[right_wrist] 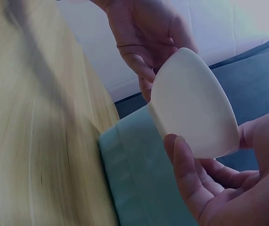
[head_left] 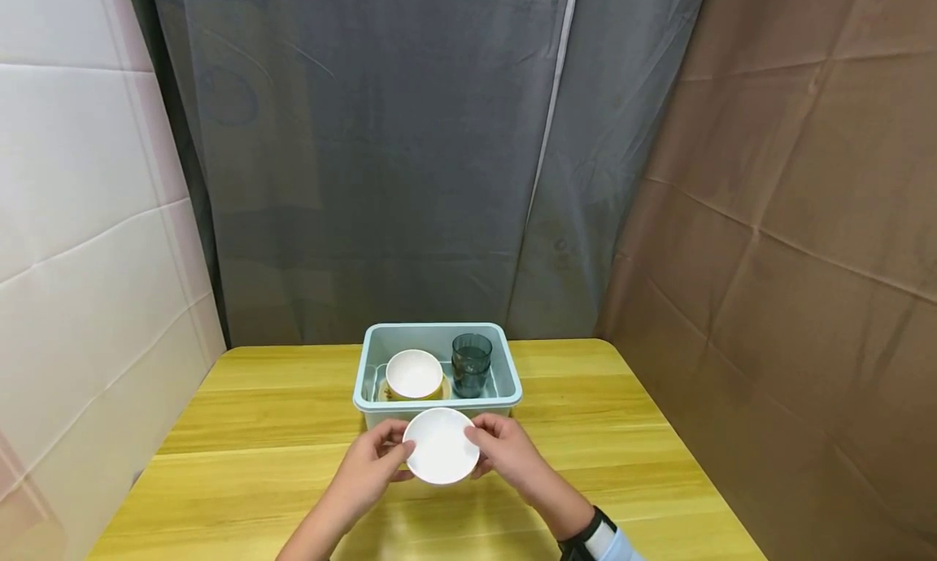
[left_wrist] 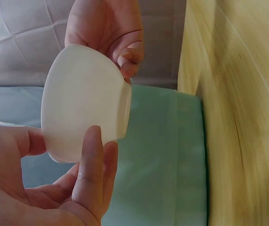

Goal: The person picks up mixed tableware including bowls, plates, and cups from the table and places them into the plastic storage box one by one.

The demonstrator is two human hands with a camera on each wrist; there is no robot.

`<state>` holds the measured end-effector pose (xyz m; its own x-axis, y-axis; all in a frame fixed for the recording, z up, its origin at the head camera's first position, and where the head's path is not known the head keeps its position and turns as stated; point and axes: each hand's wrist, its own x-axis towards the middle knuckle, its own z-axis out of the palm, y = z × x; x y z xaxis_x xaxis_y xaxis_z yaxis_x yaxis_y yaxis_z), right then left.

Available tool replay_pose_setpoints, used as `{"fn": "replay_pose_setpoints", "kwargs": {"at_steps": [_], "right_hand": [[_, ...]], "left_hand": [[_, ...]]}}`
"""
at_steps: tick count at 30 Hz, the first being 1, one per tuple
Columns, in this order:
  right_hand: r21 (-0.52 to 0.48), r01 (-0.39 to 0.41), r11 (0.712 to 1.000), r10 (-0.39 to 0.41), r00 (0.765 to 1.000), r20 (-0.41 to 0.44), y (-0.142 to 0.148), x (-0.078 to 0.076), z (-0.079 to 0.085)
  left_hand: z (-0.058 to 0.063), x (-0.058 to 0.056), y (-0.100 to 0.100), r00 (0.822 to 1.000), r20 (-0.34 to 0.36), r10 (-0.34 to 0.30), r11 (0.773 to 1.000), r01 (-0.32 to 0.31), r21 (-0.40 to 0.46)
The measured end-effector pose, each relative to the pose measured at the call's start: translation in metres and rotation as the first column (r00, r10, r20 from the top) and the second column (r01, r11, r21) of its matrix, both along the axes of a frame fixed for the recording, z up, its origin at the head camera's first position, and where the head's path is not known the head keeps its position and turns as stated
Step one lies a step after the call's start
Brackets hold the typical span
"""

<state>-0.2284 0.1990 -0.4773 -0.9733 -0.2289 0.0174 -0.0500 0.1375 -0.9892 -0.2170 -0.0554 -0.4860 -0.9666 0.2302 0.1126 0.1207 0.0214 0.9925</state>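
A plain white bowl (head_left: 442,447) is held up between both hands, in front of the light blue basin (head_left: 439,405). My left hand (head_left: 376,462) pinches its left side, thumb at the rim and fingers beneath. On the opposite side my right hand (head_left: 508,454) grips it in the same way. The left wrist view shows the bowl (left_wrist: 85,101) side-on with its foot ring turned toward the table. Fingertips of the right hand (right_wrist: 183,160) press the bowl's outer wall near the foot in the right wrist view.
Inside the basin sit another white bowl (head_left: 414,374), with a yellowish outside, and dark glass tumblers (head_left: 471,366) stacked at the right. A light brown piece lies under that bowl. The wooden table (head_left: 278,431) is bordered by a grey curtain (head_left: 410,154) and side cloths.
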Motion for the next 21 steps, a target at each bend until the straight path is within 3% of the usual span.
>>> {"fn": "replay_pose_setpoints", "kwargs": {"at_steps": [9, 21], "right_hand": [[0.01, -0.038, 0.999, 0.038, 0.999, -0.004, 0.0007, 0.0022, -0.0046], [0.018, -0.097, 0.995, 0.097, 0.995, -0.001, 0.0025, 0.0063, -0.0047]], "left_hand": [[-0.0021, -0.0012, -0.0017, 0.999, 0.03, 0.026, 1.0, -0.026, -0.008], [0.0011, -0.0043, -0.0088, 0.999, 0.036, 0.035, 0.995, -0.032, -0.09]]}}
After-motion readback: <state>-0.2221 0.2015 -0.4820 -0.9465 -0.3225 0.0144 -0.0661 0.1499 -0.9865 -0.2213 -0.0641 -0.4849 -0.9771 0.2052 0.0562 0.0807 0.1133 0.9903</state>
